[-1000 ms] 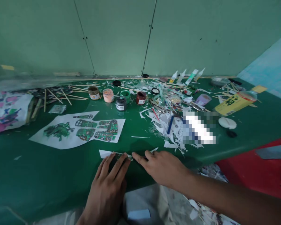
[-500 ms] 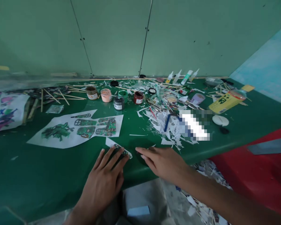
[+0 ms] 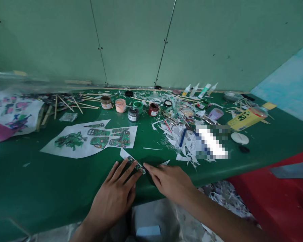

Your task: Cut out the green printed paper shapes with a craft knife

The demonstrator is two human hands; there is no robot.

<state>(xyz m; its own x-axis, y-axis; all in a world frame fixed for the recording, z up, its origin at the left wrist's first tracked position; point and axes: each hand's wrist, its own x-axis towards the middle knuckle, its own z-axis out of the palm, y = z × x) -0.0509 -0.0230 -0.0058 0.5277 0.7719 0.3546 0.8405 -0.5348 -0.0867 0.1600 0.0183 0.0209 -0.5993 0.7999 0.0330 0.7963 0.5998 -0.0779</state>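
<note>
My left hand (image 3: 113, 195) lies with its fingers spread on a small piece of painted paper (image 3: 125, 154), pressing it to the green table. The piece has a white end and a dark patterned part, partly covered by my fingers. Close by on the right, my right hand (image 3: 170, 183) is closed, its index fingertip at the paper's right edge. Whatever its fingers hold is hidden. A white paper scrap (image 3: 165, 163) lies just beyond its knuckles. Behind my left hand, a larger white sheet (image 3: 78, 153) carries green and brown painted shapes.
Paint jars (image 3: 133, 114) stand in the middle, several together. Paper offcuts (image 3: 175, 136) are heaped on the right, beside a yellow-labelled container (image 3: 247, 119) lying tilted. Small nozzle bottles (image 3: 204, 90) stand near the wall. Thin wooden sticks (image 3: 77, 105) lie at back left. The table's edge (image 3: 164, 191) runs below my hands.
The view has shifted, so the table things appear lower and further right. My right index fingertip has come closer to the left fingers and the paper's edge. My left hand stays on the paper.
</note>
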